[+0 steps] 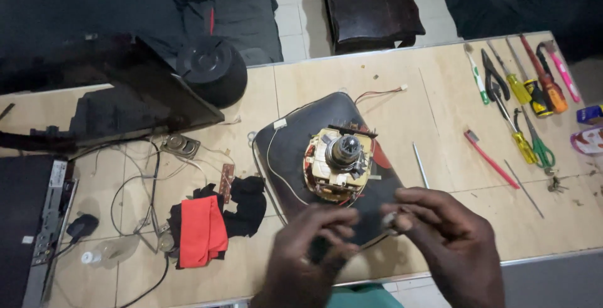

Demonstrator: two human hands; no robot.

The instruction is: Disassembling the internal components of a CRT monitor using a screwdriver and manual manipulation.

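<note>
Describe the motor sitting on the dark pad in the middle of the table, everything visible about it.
The motor is a small, squat electric unit with a yellowish frame, coppery windings at its sides and a grey metal hub with a dark cap on top, shaft end pointing up at the camera. Thin red and white wires trail from it. It stands upright on a black pad on the wooden table. The left hand and right hand hover just in front, blurred, not clearly touching it.
</note>
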